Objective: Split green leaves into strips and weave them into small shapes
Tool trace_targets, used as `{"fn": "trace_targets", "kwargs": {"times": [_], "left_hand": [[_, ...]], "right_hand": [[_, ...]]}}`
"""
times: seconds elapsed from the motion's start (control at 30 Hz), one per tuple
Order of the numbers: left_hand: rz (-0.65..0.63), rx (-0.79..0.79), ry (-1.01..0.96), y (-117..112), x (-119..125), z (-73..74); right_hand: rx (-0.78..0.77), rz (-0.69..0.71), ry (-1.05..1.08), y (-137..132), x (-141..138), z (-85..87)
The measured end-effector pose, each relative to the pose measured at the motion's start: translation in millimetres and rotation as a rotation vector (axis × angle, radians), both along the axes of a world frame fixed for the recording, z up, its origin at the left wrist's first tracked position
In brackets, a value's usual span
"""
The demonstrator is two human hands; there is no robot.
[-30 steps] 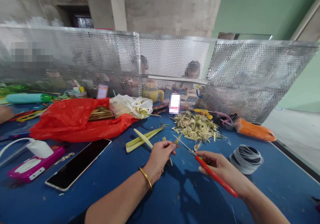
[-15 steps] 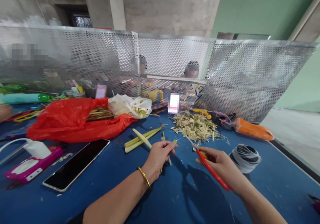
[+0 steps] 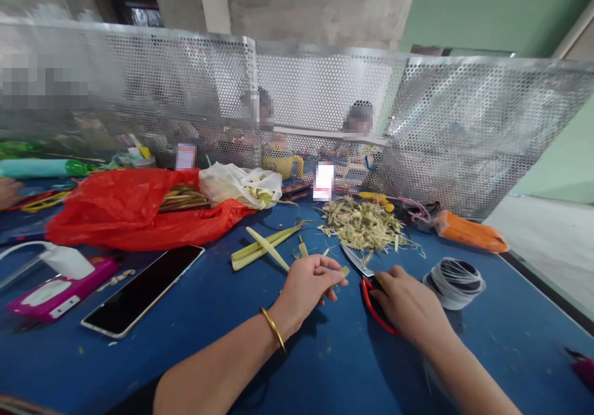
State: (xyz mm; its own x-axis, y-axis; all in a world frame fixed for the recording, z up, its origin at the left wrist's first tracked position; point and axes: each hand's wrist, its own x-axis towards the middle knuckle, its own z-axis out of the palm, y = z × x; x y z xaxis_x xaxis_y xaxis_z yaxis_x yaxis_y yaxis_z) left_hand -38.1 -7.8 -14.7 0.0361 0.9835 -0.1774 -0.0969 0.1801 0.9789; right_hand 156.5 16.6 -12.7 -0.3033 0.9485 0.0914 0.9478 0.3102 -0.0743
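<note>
My left hand, with a gold bangle on its wrist, pinches a short pale-green strip of plant stalk between thumb and fingertips. To its right, my right hand has its fingers on the handles of red-handled scissors. The scissors lie low at the table, blades pointing away towards a heap of shredded plant trimmings. Longer pale-green stalks lie crossed just beyond my left hand. Part of the scissor handle is hidden under my right fingers.
On the blue table are a phone, a magenta power strip, a red plastic bag and a white bag. A spool of grey cord stands right. A perforated metal screen runs behind, people beyond it.
The scissors have dropped from a raised, tilted hold to near the table, and my right hand has turned palm down over them. My left hand has shifted slightly right with the strip.
</note>
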Motion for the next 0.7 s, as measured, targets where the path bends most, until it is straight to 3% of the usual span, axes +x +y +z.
{"fn": "trace_targets", "kwargs": {"times": [0.07,0.13,0.2,0.3,0.53,0.7], "left_hand": [[-0.013,0.030,0.043,-1.7,2.7,-0.6],[-0.047,0.065,0.080,-3.5,4.9,-1.9],[-0.087,0.081,0.111,-5.1,6.2,-3.8],[-0.132,0.051,0.126,-5.9,6.5,-6.3],[-0.185,0.052,0.179,-5.6,2.6,-1.9],[-0.287,-0.014,0.125,-8.2,1.6,-4.2]], "right_hand": [[-0.037,0.047,0.306,-2.6,-5.2,1.2],[-0.176,0.103,0.663,-6.4,-13.3,0.5],[-0.331,0.117,0.869,-10.1,-21.3,-1.5],[-0.376,0.073,0.947,-11.1,-24.7,-3.5],[-0.149,-0.051,0.984,3.3,-0.5,3.1],[-0.058,-0.105,0.972,5.0,0.1,3.8]]}}
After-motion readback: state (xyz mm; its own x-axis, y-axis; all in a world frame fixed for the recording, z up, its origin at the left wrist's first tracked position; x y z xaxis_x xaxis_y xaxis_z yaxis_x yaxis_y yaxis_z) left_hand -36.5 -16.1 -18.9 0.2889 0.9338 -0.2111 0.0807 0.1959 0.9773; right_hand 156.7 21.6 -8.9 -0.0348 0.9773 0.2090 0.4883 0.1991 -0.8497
